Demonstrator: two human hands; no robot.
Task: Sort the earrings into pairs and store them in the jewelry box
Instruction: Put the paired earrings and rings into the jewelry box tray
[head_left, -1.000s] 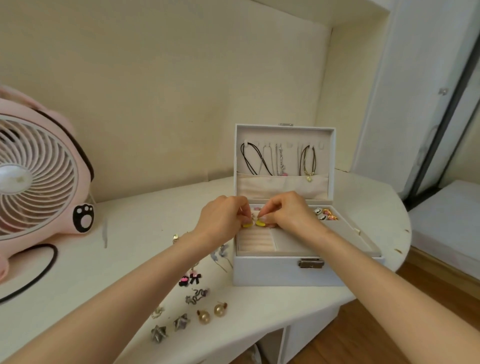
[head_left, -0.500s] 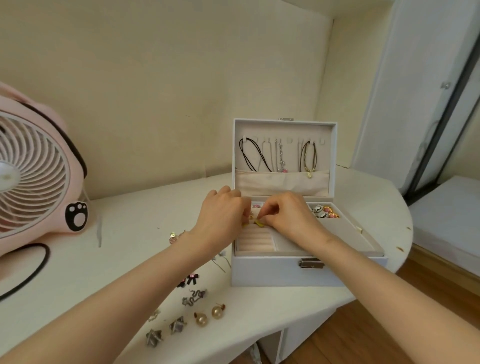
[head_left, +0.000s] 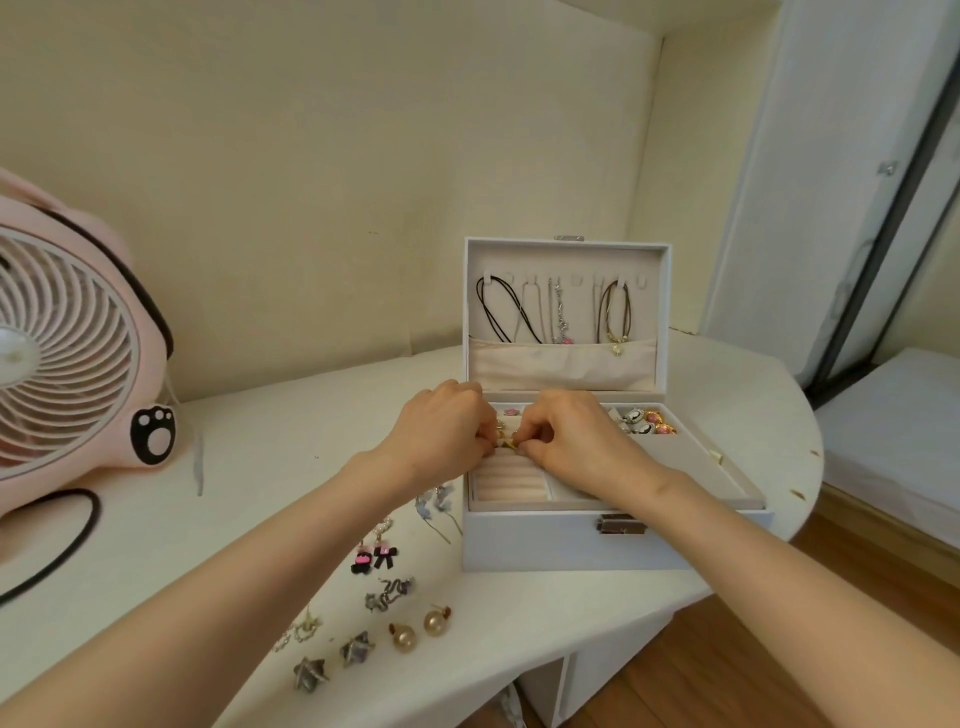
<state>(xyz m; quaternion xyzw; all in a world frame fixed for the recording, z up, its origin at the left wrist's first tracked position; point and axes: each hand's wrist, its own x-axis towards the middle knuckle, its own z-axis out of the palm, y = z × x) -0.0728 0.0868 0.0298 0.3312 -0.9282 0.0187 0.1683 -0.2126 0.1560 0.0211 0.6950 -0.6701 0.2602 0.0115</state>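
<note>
here: left hand (head_left: 441, 434) and right hand (head_left: 576, 439), fingertips pinched together on small yellow earrings (head_left: 506, 443), over open jewelry box (head_left: 561, 543); loose earrings (head_left: 384, 597) near left.

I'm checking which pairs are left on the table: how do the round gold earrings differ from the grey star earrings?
The round gold earrings are smooth, shiny balls; the grey star earrings are spiky and dull. The gold ones lie close together, nearer the jewelry box; the star ones lie further apart, nearer the table's front edge. Both pairs lie on the table, outside the box and untouched.
</note>
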